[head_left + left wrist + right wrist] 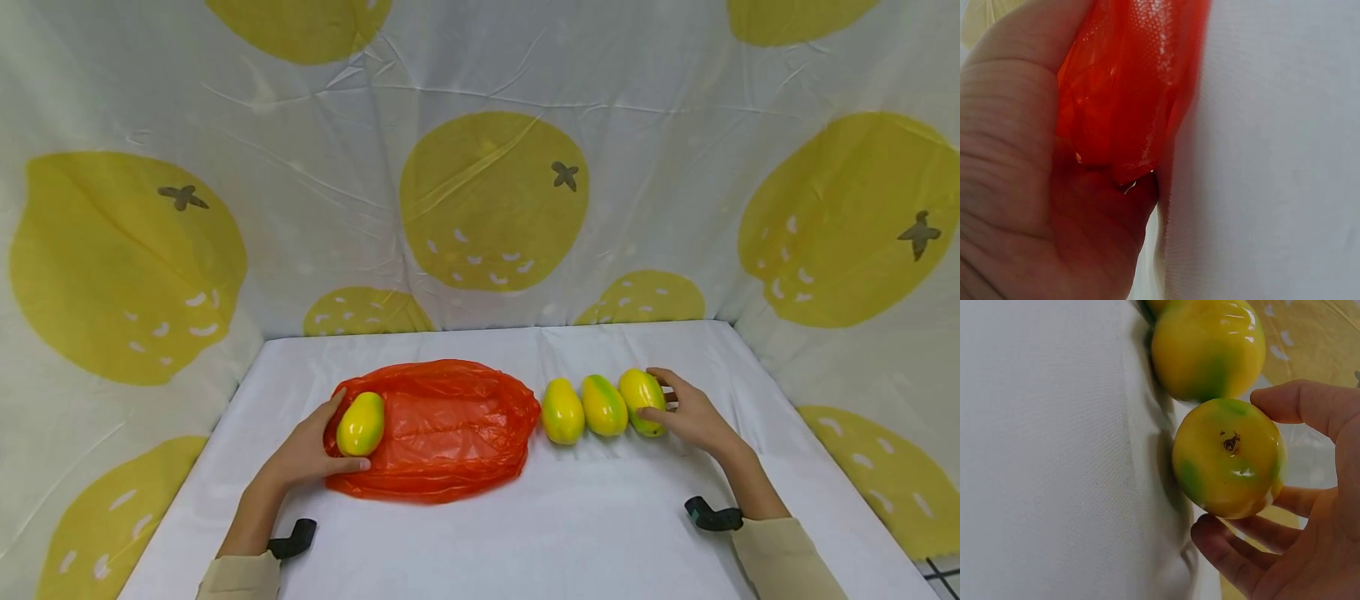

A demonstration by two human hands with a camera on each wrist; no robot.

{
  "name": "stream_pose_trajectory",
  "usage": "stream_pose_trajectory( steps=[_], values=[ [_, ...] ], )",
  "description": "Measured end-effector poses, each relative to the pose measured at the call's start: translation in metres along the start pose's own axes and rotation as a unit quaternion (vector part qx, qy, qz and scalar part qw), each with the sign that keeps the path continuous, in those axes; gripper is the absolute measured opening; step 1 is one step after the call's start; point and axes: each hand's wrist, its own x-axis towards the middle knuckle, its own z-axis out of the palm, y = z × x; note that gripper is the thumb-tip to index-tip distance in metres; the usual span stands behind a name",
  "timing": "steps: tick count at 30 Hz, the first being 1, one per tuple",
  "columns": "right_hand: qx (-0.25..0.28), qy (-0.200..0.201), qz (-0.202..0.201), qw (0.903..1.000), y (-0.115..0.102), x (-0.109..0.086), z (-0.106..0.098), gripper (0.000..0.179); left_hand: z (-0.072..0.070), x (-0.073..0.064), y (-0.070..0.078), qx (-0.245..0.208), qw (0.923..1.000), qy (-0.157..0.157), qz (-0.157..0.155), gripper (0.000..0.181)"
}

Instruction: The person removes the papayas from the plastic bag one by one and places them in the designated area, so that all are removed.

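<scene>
A red plastic bag (457,425) lies spread on the white table, with one yellow-green mango (361,424) at its left end. Around that end my left hand (303,446) holds the bag, thumb along the front and fingers behind. The left wrist view shows the bag's red film (1141,81) against my palm. To the right of the bag, three mangoes stand in a row: a left one (562,412), a middle one (604,406) and a right one (639,392). My right hand (693,412) grips the right mango (1229,462) between thumb and fingers.
White cloth covers the table (562,533). A curtain (645,200) printed with big yellow fruit rises behind it and along both sides. Each wrist wears a black strap mount, the left one (294,540) and the right one (712,515).
</scene>
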Motion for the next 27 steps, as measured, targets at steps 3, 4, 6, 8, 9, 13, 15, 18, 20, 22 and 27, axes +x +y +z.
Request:
stream_pose_trajectory(
  steps=[3, 4, 6, 8, 9, 13, 15, 18, 20, 22, 27],
  values=[
    [-0.002, -0.003, -0.003, 1.0000, -0.0008, -0.0008, -0.0012, 0.082, 0.0000, -0.0004, 0.0000, -0.001, 1.0000, 0.001, 0.000, 0.130],
    [-0.003, -0.004, -0.004, 1.0000, -0.0011, -0.0010, -0.0015, 0.082, -0.0001, -0.0004, 0.0002, -0.001, 1.0000, 0.001, 0.000, 0.130],
    [-0.005, -0.005, -0.006, 1.0000, -0.0014, -0.0015, -0.0021, 0.083, -0.0001, -0.0003, 0.0005, -0.003, 1.0000, 0.001, 0.000, 0.130],
    [-0.007, -0.004, -0.005, 1.0000, -0.0007, -0.0014, -0.0021, 0.084, -0.0002, -0.0003, 0.0010, -0.004, 1.0000, 0.001, -0.001, 0.130],
    [-0.007, -0.003, -0.004, 1.0000, -0.0003, -0.0015, -0.0021, 0.084, -0.0002, -0.0004, 0.0011, -0.004, 1.0000, 0.001, -0.002, 0.130],
    [-0.010, -0.001, 0.001, 1.0000, 0.0009, -0.0013, -0.0018, 0.086, 0.0003, -0.0006, 0.0013, -0.003, 1.0000, 0.000, -0.003, 0.130],
    [-0.008, -0.002, 0.003, 1.0000, 0.0006, -0.0013, -0.0019, 0.087, 0.0007, -0.0005, 0.0009, -0.004, 1.0000, 0.000, -0.001, 0.130],
    [-0.008, -0.001, 0.005, 1.0000, 0.0007, -0.0004, -0.0028, 0.087, 0.0008, -0.0003, 0.0006, -0.006, 1.0000, 0.001, 0.000, 0.130],
    [-0.007, 0.001, 0.005, 1.0000, 0.0013, 0.0001, -0.0038, 0.087, 0.0007, -0.0001, 0.0002, -0.005, 1.0000, 0.000, 0.000, 0.130],
    [-0.009, 0.003, 0.006, 0.9999, 0.0023, 0.0005, -0.0048, 0.086, 0.0005, -0.0001, -0.0001, -0.003, 1.0000, 0.000, 0.001, 0.131],
    [-0.006, 0.008, 0.015, 0.9998, 0.0037, 0.0009, -0.0065, 0.088, 0.0003, 0.0002, -0.0011, -0.001, 1.0000, 0.000, 0.004, 0.130]
  ],
)
